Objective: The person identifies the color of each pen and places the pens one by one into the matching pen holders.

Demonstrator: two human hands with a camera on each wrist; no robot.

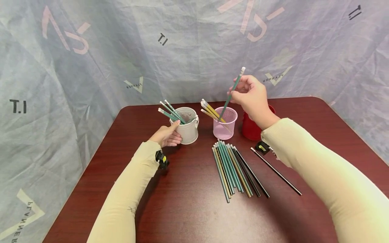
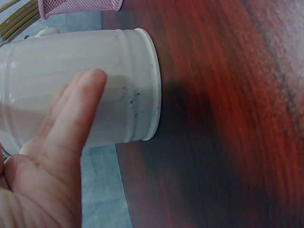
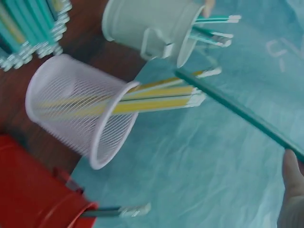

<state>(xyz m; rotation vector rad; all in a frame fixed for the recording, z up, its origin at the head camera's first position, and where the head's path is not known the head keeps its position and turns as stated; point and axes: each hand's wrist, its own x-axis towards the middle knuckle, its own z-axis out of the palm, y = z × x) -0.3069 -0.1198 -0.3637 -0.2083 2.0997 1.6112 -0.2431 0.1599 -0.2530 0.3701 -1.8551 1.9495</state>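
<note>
Center-left: your left hand (image 1: pixel 166 136), fingers straight, touches the white bucket (image 1: pixel 189 134); green pencils (image 1: pixel 169 115) in. Center: yellow pencils (image 3: pixel 156 104) in pink cup (image 1: pixel 223 133); mixed pile (image 1: pixel 228 158) below likely left to do. Upper right-center: your right hand (image 1: pixel 252 96) pinches a green pencil (image 1: pixel 228 100). Right: red bucket (image 1: pixel 250 128), dark pencil (image 3: pixel 102 212) in.

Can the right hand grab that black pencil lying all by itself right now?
Probably not just yet: the right hand is busy holding a green pencil. With fingers free, likely yes, since nothing seems to lie on top of the black pencil.
</note>
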